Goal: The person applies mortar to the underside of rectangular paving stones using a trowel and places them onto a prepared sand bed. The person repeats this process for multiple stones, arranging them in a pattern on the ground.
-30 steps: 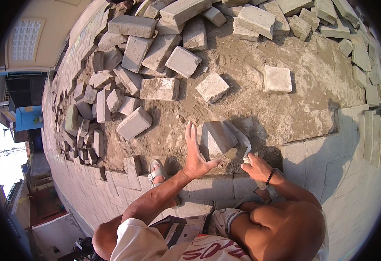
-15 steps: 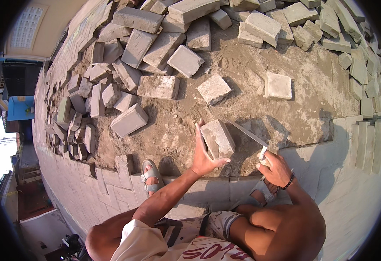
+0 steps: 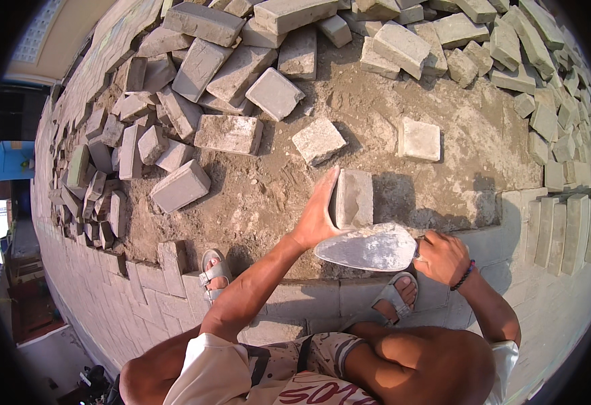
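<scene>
My left hand [image 3: 318,214] grips a grey paving brick [image 3: 356,197] from its left side, fingers along its far edge. Part of the brick's near end is hidden behind a trowel [image 3: 366,247]. My right hand [image 3: 443,257] is closed round the trowel's handle, which the fingers mostly cover. The trowel's broad, mortar-smeared blade points left and lies flat to view, close to the brick's near end; whether they touch I cannot tell. Beyond my left hand, a broken brick piece [image 3: 319,141] lies on the sandy soil, with a squarish paver [image 3: 419,140] to its right.
A heap of loose bricks [image 3: 228,135] spreads over the left and far side. More rubble [image 3: 538,61] lies far right, and several pavers [image 3: 565,229] stand in a row at the right. Laid paving [image 3: 305,300] runs under my sandalled feet [image 3: 398,297].
The trowel has swung from beyond the brick, edge-on, to its near side, blade now broad to view. The brick in my left hand has turned more upright in the picture.
</scene>
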Demonstrator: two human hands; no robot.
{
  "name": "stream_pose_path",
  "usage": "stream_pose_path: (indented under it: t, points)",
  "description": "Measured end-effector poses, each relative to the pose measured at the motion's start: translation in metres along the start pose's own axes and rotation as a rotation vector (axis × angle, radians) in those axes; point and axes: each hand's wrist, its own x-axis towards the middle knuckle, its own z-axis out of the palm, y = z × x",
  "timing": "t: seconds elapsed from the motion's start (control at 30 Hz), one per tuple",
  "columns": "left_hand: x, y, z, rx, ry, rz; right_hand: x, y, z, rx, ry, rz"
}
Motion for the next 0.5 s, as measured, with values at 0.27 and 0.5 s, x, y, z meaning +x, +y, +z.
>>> stream_pose_path:
  t: [0.27,0.5]
  points:
    - [0.025,0.005,-0.016,-0.119,0.018,-0.064,0.034,0.017,-0.005,0.002,-0.041,0.024]
    - [0.032,0.0,-0.024,-0.157,-0.071,-0.092,0.047,0.025,-0.013,0.027,-0.113,0.014]
